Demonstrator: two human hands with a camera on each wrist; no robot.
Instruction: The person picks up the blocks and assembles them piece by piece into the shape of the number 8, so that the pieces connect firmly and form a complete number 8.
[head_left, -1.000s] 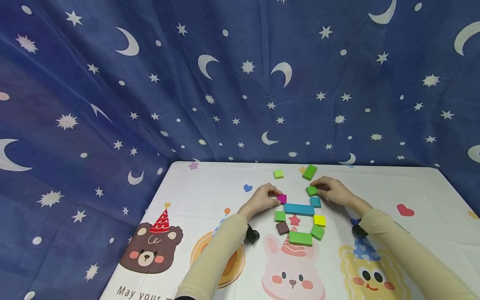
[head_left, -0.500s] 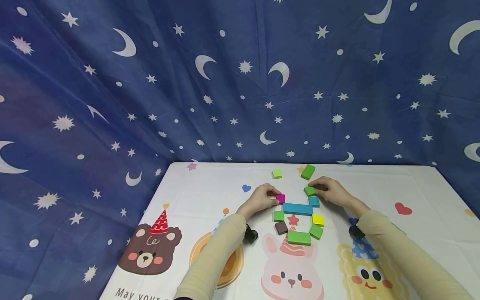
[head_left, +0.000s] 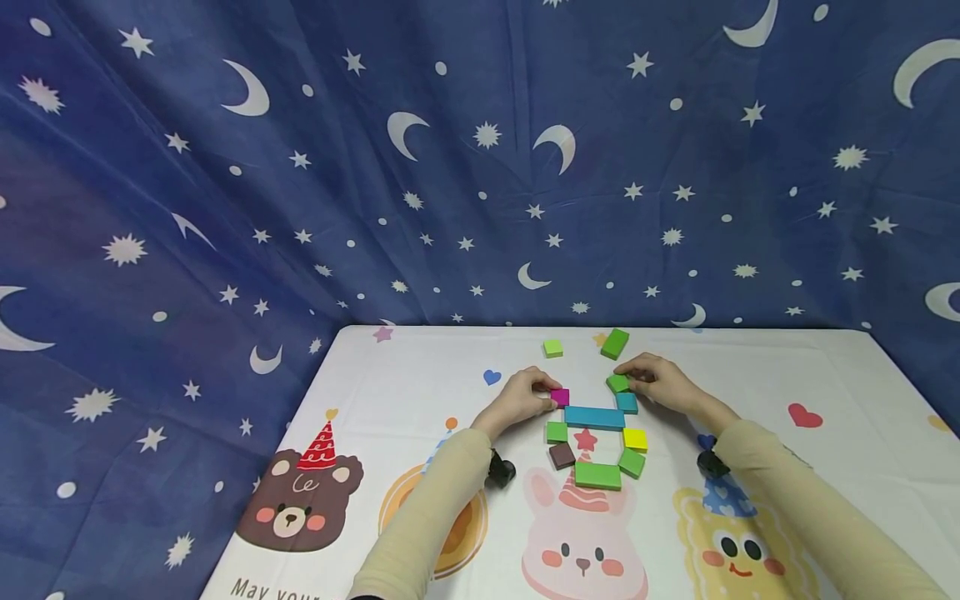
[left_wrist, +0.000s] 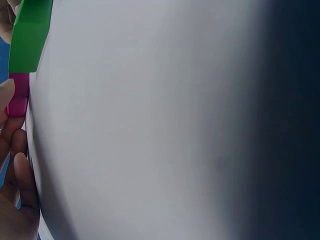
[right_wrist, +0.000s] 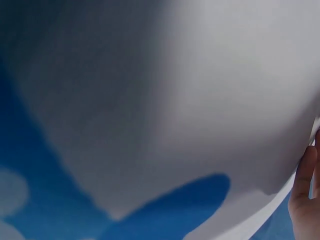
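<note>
My left hand (head_left: 522,395) pinches a magenta block (head_left: 561,397) between thumb and fingers, just off the upper left end of a long blue block (head_left: 594,417). In the left wrist view the magenta block (left_wrist: 18,95) lies between thumb and fingertips, beside a green block (left_wrist: 30,37). My right hand (head_left: 660,382) has its thumb and fingers at a small green block (head_left: 618,383), above a teal block (head_left: 626,403). Only a few fingers (right_wrist: 304,175) show at the edge of the right wrist view. Below the long blue block sits a green block (head_left: 557,432) on the left.
A yellow block (head_left: 634,439), a tilted green block (head_left: 632,462), a wide green block (head_left: 597,476) and a brown block (head_left: 562,455) curve round below. Farther back lie a lime block (head_left: 552,348) and a green rectangular block (head_left: 615,343). A starry blue curtain (head_left: 480,167) hangs behind the table.
The whole head view has shifted slightly left. Both hands stay at the same blocks, and the small green block has turned a little at my right fingers.
</note>
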